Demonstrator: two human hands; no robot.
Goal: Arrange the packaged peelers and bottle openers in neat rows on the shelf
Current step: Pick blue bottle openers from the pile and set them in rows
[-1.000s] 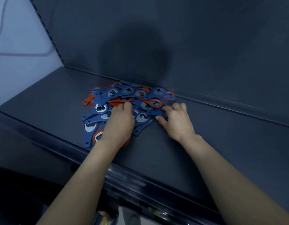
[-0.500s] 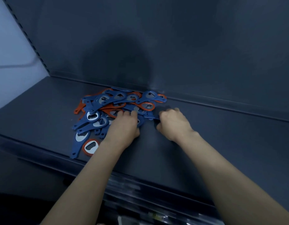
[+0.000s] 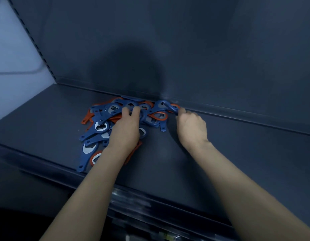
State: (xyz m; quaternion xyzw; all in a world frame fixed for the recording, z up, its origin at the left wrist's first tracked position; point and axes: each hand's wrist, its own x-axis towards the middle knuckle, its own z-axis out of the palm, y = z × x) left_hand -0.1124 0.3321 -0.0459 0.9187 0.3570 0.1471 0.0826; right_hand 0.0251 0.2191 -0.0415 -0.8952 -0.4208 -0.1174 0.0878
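Smooth plastic bottle openers (image 3: 91,138) on a dull dark shelf (image 3: 220,162)
They are blue and orange plastic with shiny silver metal middles. The shelf looks like matt painted metal, and its front strip (image 3: 131,200) is glossy.

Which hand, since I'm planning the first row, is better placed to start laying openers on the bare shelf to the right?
Right. The right hand pinches a blue opener at the right edge of the pile, beside bare shelf; the left hand lies flat on its middle.
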